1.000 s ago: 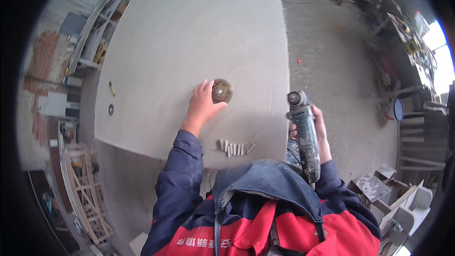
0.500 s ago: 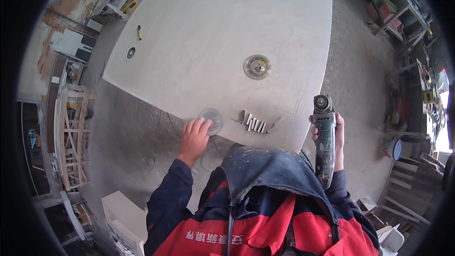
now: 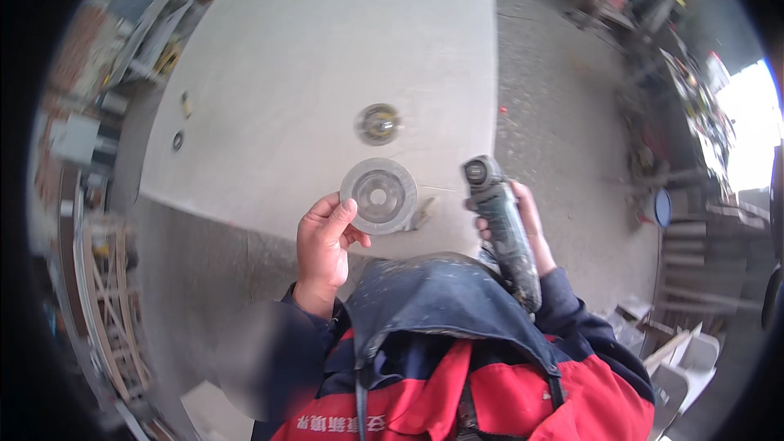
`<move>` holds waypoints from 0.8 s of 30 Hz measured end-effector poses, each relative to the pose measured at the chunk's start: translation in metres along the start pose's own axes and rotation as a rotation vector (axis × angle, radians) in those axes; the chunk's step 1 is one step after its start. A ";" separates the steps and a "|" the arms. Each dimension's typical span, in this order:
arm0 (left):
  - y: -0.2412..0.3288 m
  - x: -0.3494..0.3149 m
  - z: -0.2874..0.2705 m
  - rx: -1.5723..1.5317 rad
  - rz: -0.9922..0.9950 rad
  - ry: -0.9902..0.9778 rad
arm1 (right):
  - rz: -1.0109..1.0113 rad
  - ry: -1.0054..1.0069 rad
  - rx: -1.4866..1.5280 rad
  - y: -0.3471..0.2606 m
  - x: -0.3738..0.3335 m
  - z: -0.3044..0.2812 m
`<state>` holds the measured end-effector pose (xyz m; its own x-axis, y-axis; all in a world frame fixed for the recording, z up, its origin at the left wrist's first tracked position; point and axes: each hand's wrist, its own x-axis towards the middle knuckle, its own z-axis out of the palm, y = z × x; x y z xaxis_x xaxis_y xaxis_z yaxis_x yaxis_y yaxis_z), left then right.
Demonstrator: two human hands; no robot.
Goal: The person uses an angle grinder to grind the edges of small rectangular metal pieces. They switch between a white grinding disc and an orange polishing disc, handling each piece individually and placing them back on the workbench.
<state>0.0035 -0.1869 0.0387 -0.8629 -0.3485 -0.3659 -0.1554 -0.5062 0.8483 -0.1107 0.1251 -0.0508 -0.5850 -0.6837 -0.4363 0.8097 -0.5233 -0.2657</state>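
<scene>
One grinder (image 3: 508,237) slants lengthwise, head (image 3: 478,170) forward, gripped by the right hand (image 3: 532,214); the left hand (image 3: 322,237) pinches a face-up disc (image 3: 394,202).

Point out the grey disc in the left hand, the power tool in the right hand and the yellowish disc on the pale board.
Grey disc (image 3: 378,215), head view: face, just below its pale centre.
Power tool (image 3: 506,234), head view: middle of its body.
Yellowish disc (image 3: 380,124), head view: near its blurred centre.

A short row of white characters (image 3: 341,424) stood on the red chest of the person's navy-and-red jacket (image 3: 523,400), left of the zip, appearing upside down in the head view.
</scene>
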 end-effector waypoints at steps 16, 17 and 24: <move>-0.034 0.070 0.101 0.201 -0.186 -0.394 | 0.114 -0.334 0.396 0.018 0.017 -0.018; -0.035 0.071 0.102 0.204 -0.188 -0.388 | 0.118 -0.320 0.394 0.018 0.018 -0.018; -0.034 0.079 0.102 0.196 -0.170 -0.368 | 0.163 -0.263 0.352 0.013 0.020 -0.013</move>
<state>-0.1087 -0.1164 0.0199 -0.9251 0.0484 -0.3766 -0.3679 -0.3603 0.8572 -0.1117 0.1112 -0.0739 -0.4800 -0.8535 -0.2029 0.8537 -0.5077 0.1159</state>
